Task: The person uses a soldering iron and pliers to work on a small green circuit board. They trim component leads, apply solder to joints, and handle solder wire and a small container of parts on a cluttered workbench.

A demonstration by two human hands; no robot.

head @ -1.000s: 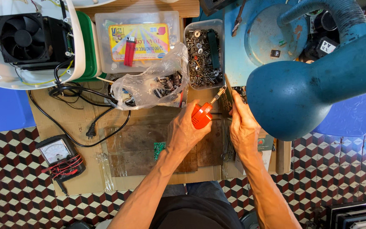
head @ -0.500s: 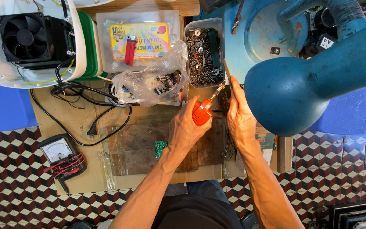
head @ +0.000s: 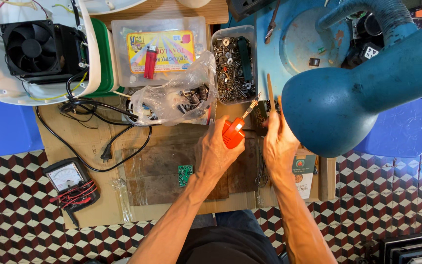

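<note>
Orange plastic catches our eye first: our left hand wraps its fingers around the body of an orange-handled soldering iron at the centre of the frame, its thin metal tip slanting up and to the right so that it reaches the work. Our right hand sits just beside it, fingers drawn together around something small and dark near the tip, seemingly to steady it; what exactly it pinches we cannot tell, since the big blue dome-shaped lamp shade covers part of it from the right. A slim brown stick stands above the right hand's fingers.

Both hands work over a scorched brown wooden board on a cardboard sheet, a surface that can take heat. A small green circuit board lies on it just left of the left wrist. Close above, within reach, stand a clear plastic tub of screws and metal bits and a crumpled clear plastic bag of dark parts. Farther up, a red lighter rests on a lidded clear box. At the upper left a black cooling fan sits in a white casing, its black cable trailing across the cardboard. An analogue multimeter with red and black leads lies at the lower left.
</note>
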